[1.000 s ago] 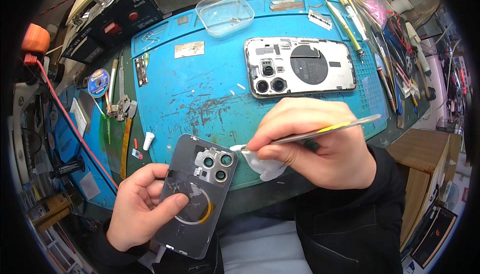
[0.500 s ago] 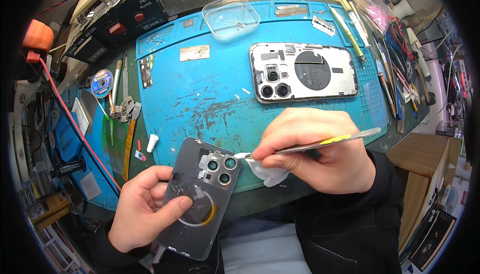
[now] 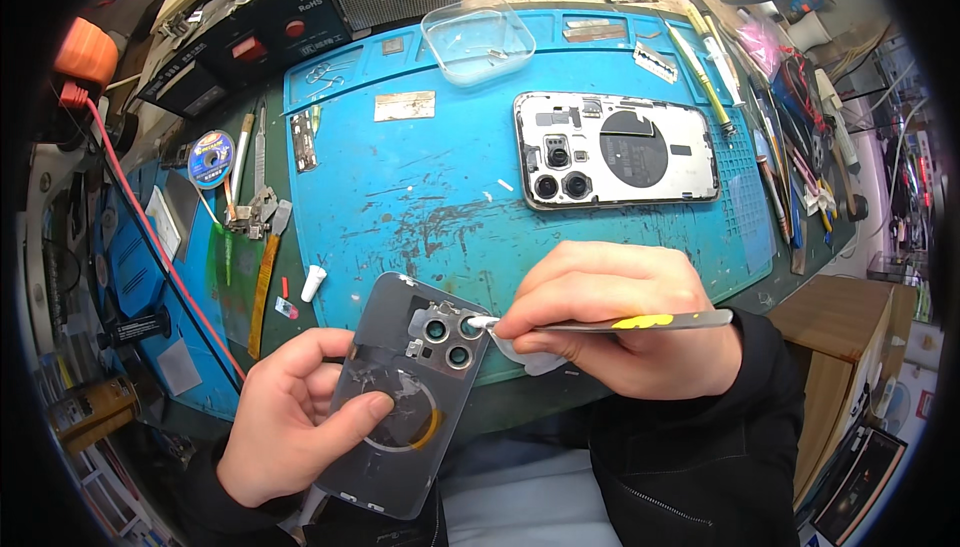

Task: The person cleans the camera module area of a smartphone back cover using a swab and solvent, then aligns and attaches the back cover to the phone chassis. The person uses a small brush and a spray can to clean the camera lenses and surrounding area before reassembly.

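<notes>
Blue mat (image 3: pixel 400 197): spread under the work, beyond both hands.
Open phone (image 3: pixel 618 150): lies on the mat beyond the right hand, long axis roughly crosswise.
Back panel (image 3: pixel 408 397): in front of the person, clear of the phone; long axis slants from lower left to upper right, lens end farther away.
Left hand (image 3: pixel 300 417): nearer, in contact; grips the panel's left side, thumb across its face.
Right hand (image 3: pixel 630 317): right of the lens end; fingers closed on a thin metal tool (image 3: pixel 690 321), which points left.
White cloth (image 3: pixel 530 359): bunched below the right fingertips, its tip at the upper-right lens ring (image 3: pixel 467 331); pressure cannot be told.
</notes>
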Demonstrator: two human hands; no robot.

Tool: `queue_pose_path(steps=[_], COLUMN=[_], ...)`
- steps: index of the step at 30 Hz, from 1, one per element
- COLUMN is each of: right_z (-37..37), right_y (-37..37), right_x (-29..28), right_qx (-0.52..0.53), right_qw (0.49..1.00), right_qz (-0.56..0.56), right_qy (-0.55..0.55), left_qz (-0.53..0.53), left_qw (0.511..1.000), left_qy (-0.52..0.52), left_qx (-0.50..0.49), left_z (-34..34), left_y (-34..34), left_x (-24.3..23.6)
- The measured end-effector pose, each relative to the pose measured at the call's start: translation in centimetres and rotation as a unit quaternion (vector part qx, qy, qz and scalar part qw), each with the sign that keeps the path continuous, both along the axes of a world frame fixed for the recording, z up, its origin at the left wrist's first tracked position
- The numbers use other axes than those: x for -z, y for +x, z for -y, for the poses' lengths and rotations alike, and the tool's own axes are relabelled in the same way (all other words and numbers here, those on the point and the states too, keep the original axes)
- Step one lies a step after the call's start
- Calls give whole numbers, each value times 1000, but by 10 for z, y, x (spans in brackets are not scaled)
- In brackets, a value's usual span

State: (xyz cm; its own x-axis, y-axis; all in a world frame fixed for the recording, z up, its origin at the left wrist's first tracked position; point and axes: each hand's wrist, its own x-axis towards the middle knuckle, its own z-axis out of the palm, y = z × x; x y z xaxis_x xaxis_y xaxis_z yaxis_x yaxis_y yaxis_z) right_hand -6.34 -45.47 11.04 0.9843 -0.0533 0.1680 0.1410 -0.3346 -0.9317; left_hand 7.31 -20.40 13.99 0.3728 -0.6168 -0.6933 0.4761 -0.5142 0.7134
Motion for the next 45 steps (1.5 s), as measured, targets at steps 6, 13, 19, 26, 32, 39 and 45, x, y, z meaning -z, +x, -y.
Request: queue_pose_path(steps=[6,13,19,26,32,39,45], right_z=[-3,-5,-4,-1,1,9,8], right_y=[-2,0,-1,-1,0,-9,-21], right_x=[-4,-2,-2,-3,-1,-11,-17], right_qx=[4,13,-7,-10,-12,40,113], right_qw=[999,998,1000,1000,1000,997,984], right_qz=[8,21,0,-14,13,58,95], right_qy=[-51,-53,-15,-9,-20,-21,-98], left_qz=[41,52,53,53,43,28,36], left_qw=[999,998,998,998,999,999,998], left_qy=[7,2,0,-6,-10,-21,-47], left_qx=[13,22,25,26,27,15,3], left_z=[1,0,0,-1,0,-4,-10], left_y=[-4,-3,-4,-4,-3,-5,-14], left_x=[-3,-1,1,1,-1,1,-3])
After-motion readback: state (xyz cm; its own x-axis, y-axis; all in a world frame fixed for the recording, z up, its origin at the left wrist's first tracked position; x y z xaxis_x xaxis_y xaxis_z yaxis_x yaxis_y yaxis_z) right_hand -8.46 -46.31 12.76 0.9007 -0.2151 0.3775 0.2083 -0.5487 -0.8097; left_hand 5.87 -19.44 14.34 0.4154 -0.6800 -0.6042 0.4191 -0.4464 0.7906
